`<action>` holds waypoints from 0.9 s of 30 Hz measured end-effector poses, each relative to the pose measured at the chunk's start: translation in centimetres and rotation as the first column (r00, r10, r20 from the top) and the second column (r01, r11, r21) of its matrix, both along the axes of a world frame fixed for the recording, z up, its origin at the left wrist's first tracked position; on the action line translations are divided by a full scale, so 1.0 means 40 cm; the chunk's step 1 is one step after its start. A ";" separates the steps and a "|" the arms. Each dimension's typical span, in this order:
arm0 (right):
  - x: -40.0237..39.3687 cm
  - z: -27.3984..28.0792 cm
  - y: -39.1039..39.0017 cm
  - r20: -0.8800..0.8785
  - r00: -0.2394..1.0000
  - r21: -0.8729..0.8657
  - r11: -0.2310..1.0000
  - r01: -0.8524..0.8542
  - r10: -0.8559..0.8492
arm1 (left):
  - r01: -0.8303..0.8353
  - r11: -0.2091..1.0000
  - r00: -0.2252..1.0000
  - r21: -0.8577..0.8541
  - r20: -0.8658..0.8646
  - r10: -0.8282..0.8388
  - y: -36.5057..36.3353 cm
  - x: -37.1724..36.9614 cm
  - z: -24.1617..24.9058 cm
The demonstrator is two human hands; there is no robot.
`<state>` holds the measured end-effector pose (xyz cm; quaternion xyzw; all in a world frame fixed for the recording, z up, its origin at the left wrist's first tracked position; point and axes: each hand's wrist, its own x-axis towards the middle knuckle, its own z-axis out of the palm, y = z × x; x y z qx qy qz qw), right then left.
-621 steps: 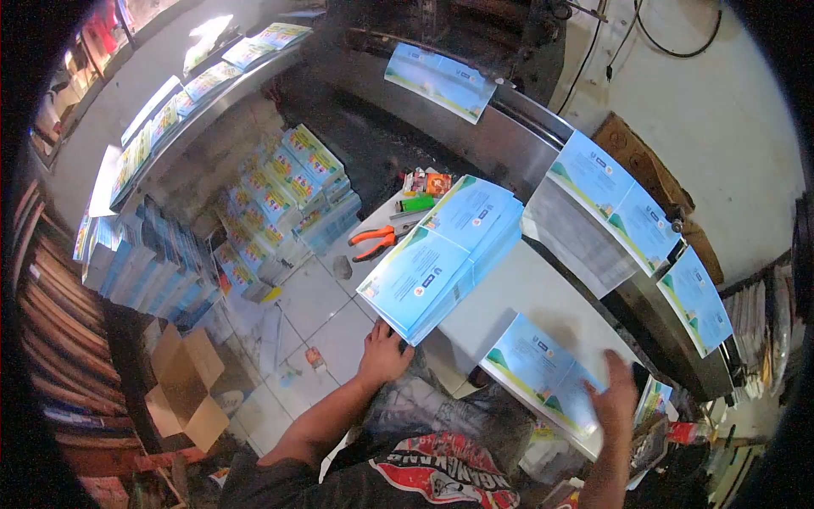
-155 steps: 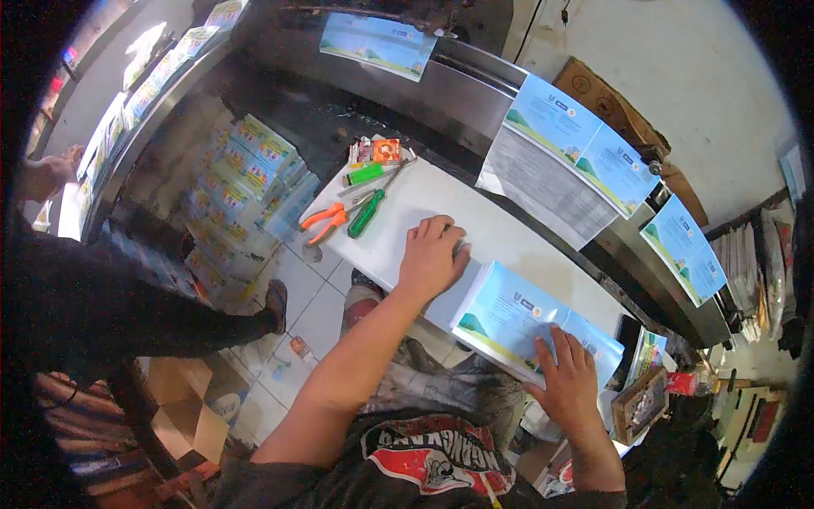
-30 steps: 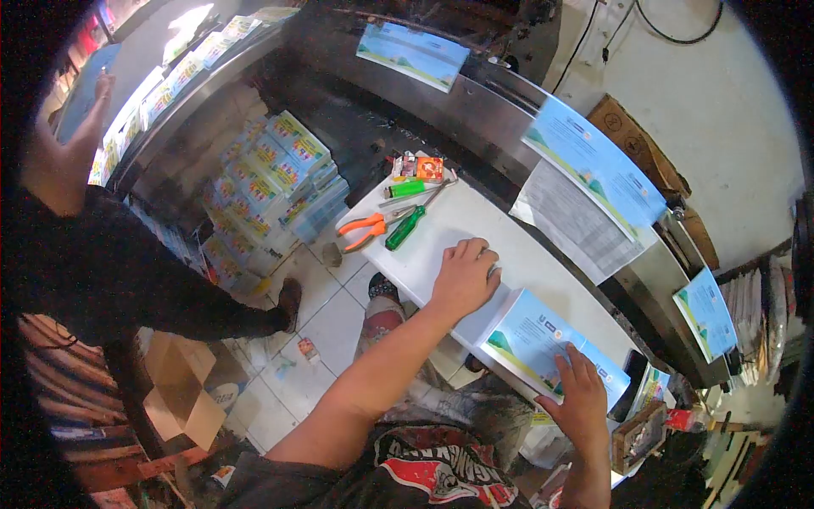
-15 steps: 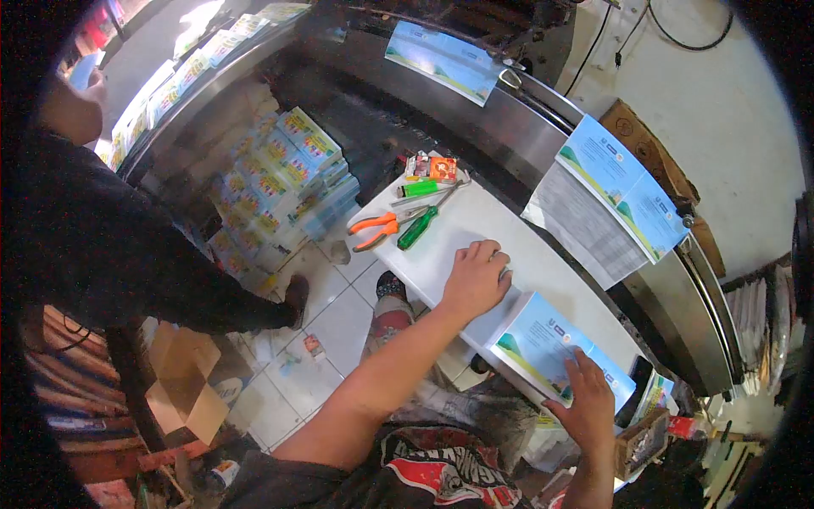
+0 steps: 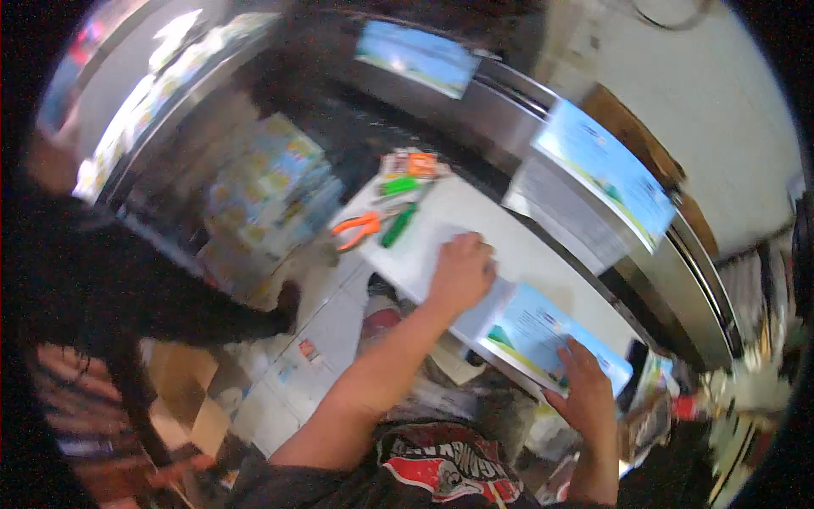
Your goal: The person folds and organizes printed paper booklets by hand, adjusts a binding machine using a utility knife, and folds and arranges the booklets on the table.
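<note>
A stack of blue printed sheets [image 5: 534, 327], with green hills along one edge, lies at the near right of a narrow white table [image 5: 526, 246]. My right hand [image 5: 585, 386] rests on the stack's right part, thumb and fingers apart. Just beyond the left end of these sheets, my left hand [image 5: 463, 270] presses on a pale sheet, its fingers curled. Whatever those fingers hold, if anything, is hidden and blurred. Orange-handled pliers [image 5: 358, 229] and a green-handled screwdriver [image 5: 398, 225] lie at the table's far left, near a bright green handle [image 5: 400, 186].
A metal machine rail [image 5: 500, 106] curves behind the table, carrying printed sheets [image 5: 606, 174]. Bundled prints [image 5: 271, 178] are piled on the left. Another person in dark clothing [image 5: 127, 263] stands there, near an open cardboard box [image 5: 191, 399]. A dark phone-like object [image 5: 632, 373] lies right.
The view has shifted and blurred, so most things sit slightly further left. My left hand has slid a little toward me along the pale sheet; my right hand stays on the stack.
</note>
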<state>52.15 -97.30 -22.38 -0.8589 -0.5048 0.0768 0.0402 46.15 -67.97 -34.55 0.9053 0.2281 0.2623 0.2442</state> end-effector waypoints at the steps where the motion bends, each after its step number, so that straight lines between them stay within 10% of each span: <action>1: 0.002 0.014 0.007 -0.048 0.998 -0.018 0.999 -0.030 0.029 | 0.009 1.000 1.000 0.017 -0.008 -0.009 0.006 0.005 -0.008; 5: 0.032 0.101 0.002 0.013 0.999 0.123 0.992 -0.040 0.039 | 0.007 0.999 1.000 0.052 0.008 -0.008 0.009 0.003 0.002; 8: 0.151 0.210 -0.036 0.119 0.957 0.097 0.962 0.255 -0.265 | 0.012 0.996 1.000 0.086 0.003 -0.012 -0.003 -0.010 0.025; 10: 0.318 0.256 -0.141 0.364 0.824 0.261 0.897 0.357 -0.434 | 0.013 0.997 1.000 0.073 -0.008 -0.013 -0.007 -0.001 0.028; 13: 0.470 0.328 -0.188 0.488 0.586 0.761 0.644 0.079 -0.647 | 0.010 0.999 1.000 0.052 -0.014 -0.009 0.000 -0.002 0.032; 16: 0.624 0.260 -0.256 0.628 0.543 0.676 0.736 -0.026 -0.558 | 0.015 0.999 1.000 0.042 -0.008 -0.015 -0.006 -0.005 0.032; 19: 0.701 0.077 -0.334 0.247 0.796 0.530 0.765 0.367 -0.552 | 0.011 0.999 1.000 0.044 0.000 -0.011 -0.005 -0.005 0.029; 24: 0.516 0.000 -0.275 0.299 0.816 0.352 0.853 0.387 -0.494 | 0.012 1.000 1.000 0.024 -0.005 -0.012 0.004 -0.001 0.010; 27: 0.275 0.033 -0.152 0.023 0.925 0.294 0.887 0.356 -0.379 | 0.013 0.999 1.000 0.053 -0.005 -0.013 0.006 -0.006 0.006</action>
